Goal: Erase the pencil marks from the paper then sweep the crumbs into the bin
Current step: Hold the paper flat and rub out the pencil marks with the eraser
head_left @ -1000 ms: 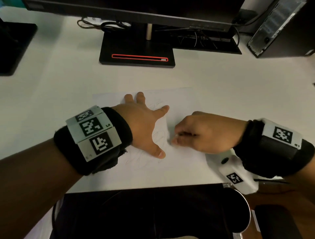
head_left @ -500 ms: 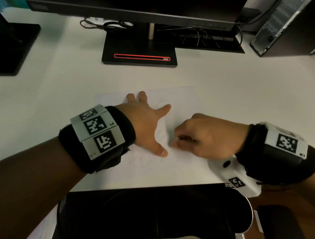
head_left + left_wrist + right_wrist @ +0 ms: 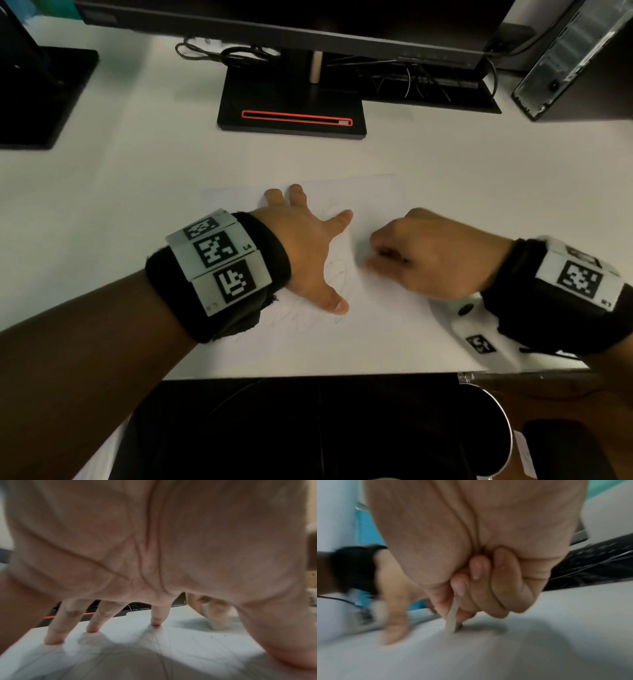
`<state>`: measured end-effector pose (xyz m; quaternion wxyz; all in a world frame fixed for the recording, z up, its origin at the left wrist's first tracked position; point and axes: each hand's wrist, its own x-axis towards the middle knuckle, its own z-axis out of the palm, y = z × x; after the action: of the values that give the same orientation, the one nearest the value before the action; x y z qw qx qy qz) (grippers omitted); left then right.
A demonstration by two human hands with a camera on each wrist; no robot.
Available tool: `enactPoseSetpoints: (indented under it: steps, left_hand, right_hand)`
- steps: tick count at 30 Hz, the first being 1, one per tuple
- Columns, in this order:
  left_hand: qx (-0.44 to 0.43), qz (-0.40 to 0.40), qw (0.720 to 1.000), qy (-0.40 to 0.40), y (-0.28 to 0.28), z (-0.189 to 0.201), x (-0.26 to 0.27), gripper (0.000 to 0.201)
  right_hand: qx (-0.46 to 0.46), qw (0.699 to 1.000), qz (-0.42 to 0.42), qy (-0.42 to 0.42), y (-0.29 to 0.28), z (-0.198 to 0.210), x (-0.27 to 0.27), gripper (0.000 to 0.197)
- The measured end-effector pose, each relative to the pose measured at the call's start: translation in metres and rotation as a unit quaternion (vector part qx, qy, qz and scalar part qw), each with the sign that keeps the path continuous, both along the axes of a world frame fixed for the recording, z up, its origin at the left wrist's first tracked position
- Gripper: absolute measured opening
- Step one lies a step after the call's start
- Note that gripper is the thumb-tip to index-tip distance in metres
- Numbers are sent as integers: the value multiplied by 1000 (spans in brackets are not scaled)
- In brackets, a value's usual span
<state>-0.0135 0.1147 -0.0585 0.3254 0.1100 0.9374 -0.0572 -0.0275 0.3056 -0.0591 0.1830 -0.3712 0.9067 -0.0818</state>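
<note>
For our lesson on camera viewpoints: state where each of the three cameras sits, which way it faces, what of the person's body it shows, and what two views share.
Head: worn on the head, looking forward and down at the desk; shows both forearms, left hand and right hand on the paper.
Left wrist: under the wrist, looking along the palm at spread fingers pressing the pencil-marked paper.
Right wrist: looking along the curled hand pinching an eraser against the paper.
Shared: both wrist views show the other hand and the paper.
</note>
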Motion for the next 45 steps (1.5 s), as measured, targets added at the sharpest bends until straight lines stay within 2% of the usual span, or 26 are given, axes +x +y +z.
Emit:
enactPoseSetpoints:
  steps: [3, 7, 11, 15, 18, 22, 24, 26, 30, 34, 37, 41, 45]
  left_hand:
    - [2, -4, 1000, 3, 0, -2, 0, 130]
    - [6, 3, 1000, -1, 0, -1, 0, 130]
    - [6, -3, 1000, 4, -1, -2, 0, 129]
    - [12, 0, 1000, 7, -2, -1, 1, 128]
    - [9, -5, 1000, 5, -2, -2, 1, 128]
    - [10, 0, 1000, 7, -2, -1, 1, 129]
    - [9, 0, 1000, 6, -2, 0, 1, 128]
    - [8, -5, 1000, 4, -2, 0, 2, 129]
    - [8, 0, 1000, 0, -1, 0, 1, 129]
    - [5, -4, 1000, 1, -2, 0, 2, 130]
    - [12, 2, 1000, 0, -2, 1, 2, 129]
    - [42, 0, 999, 9, -4, 5, 9, 121]
    - [40, -34, 996, 78, -7, 4, 19, 101]
  right_hand:
    - [-15, 999, 34, -33, -7, -4, 13, 42]
    - [6, 1000, -4, 13, -7, 3, -3, 43]
    - [-22, 998, 41, -31, -22, -3, 8, 39]
    - [-11, 1000, 1, 8, -22, 1, -9, 41]
    - [-13, 998, 44, -36, -27, -3, 5, 39]
    - [-4, 1000, -9, -8, -21, 2, -9, 42]
    - [-8, 1000, 11, -14, -23, 2, -3, 40]
    - [-11, 998, 39, -56, -25, 0, 8, 39]
    - [0, 999, -20, -39, -15, 0, -6, 45]
    - [-12, 997, 14, -75, -17, -3, 10, 43]
    - [-3, 998, -15, -62, -8, -2, 3, 46]
    - [-17, 999, -37, -20, 5, 0, -4, 42]
    - [-47, 999, -24, -3, 8, 2, 7, 25]
